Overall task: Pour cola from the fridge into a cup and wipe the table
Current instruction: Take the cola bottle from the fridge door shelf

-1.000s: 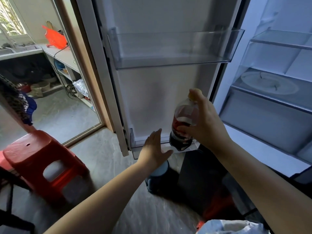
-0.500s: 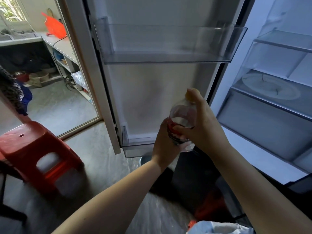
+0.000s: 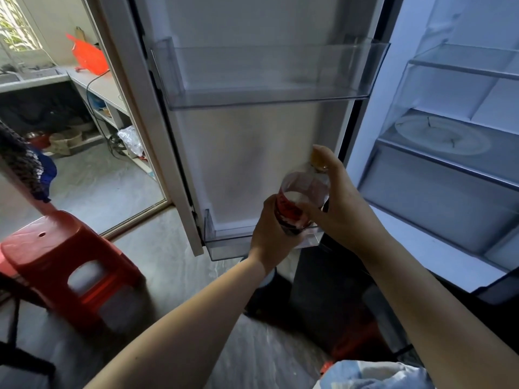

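Observation:
A cola bottle (image 3: 300, 200) with a red label and a yellow cap sits between both my hands in front of the open fridge door (image 3: 252, 153). My right hand (image 3: 339, 209) grips its upper part and neck from the right. From the lower left, my left hand (image 3: 271, 234) wraps around the bottle's bottom half. The bottle hangs just above the lowest clear door bin (image 3: 227, 245). No cup or table is in view.
An empty clear door bin (image 3: 266, 77) juts out above the hands. Glass shelves (image 3: 449, 153) of the open fridge are at right. A red plastic stool (image 3: 61, 262) stands on the floor at left. A doorway behind it shows a counter (image 3: 95, 82).
My left hand has come up from beside the door bin and taken hold of the bottle's lower half. The bottle has risen slightly out of the bin.

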Demonstrator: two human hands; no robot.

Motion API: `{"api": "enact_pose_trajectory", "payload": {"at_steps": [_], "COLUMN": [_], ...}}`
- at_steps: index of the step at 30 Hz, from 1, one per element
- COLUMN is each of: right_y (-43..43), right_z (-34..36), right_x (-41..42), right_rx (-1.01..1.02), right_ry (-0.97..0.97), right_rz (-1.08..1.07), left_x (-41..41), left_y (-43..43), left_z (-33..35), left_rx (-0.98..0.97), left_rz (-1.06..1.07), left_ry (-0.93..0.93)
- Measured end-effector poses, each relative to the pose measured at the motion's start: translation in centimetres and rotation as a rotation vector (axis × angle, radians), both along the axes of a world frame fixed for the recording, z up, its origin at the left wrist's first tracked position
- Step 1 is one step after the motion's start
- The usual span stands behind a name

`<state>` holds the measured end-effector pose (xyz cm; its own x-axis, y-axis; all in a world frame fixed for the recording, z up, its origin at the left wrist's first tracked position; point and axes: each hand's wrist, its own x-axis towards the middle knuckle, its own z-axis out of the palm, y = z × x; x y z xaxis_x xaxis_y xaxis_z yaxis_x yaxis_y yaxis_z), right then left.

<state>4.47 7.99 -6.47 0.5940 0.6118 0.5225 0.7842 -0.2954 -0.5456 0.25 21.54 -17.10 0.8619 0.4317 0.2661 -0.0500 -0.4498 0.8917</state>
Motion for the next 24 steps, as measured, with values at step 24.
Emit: {"api": "enact_pose_trajectory", "payload": {"at_steps": [24], "right_y": [23.6], "right_z": [2.5], "right_x": [-15.7], "right_rx": [-0.081], "right_ry": [0.079], "right_rz": [0.686], "left_x": [-25.9], "left_y": [17.8], "left_z": [1.1], "left_rx": [0.001], "left_rz": [0.630], "left_ry": [-0.083]}}
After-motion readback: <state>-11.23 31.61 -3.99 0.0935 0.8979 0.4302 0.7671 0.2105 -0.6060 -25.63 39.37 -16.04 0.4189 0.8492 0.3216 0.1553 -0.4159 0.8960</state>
